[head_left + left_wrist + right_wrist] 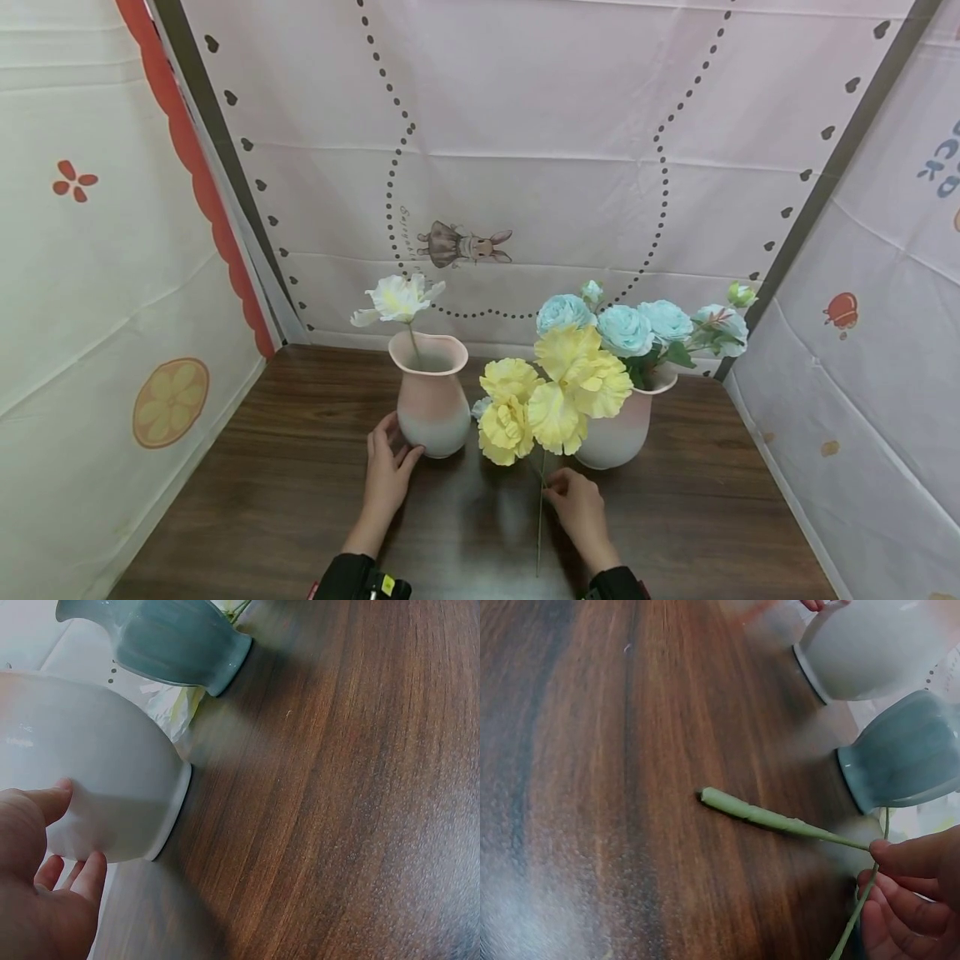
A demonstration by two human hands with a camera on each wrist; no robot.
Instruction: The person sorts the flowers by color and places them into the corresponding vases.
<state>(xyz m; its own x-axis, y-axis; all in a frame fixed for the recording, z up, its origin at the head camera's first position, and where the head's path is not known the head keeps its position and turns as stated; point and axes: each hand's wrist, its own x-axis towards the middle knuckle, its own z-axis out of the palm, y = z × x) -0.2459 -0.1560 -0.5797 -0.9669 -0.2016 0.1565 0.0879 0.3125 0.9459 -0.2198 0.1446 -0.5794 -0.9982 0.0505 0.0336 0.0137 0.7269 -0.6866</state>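
Note:
A pink-and-white vase (431, 408) stands upright on the left with one white flower (399, 298) in it. My left hand (386, 471) holds its lower side, thumb at the front and fingers along the left. Between thumb and fingertips my right hand (581, 504) pinches the green stem (765, 816) of some yellow flowers (562, 387). The thick stem end points toward me, above the table, and a second thin stem (851, 926) crosses at the fingertips. The large blooms hang in front of a second pink-and-white vase (618, 429) and partly hide it.
Light blue flowers (628, 330) and a green bud fill the right vase. A teal vase (907, 754) stands near the left vase, mostly hidden by the yellow blooms in the head view. Printed cloth walls (525, 100) enclose the wooden table (285, 500) at the back and sides.

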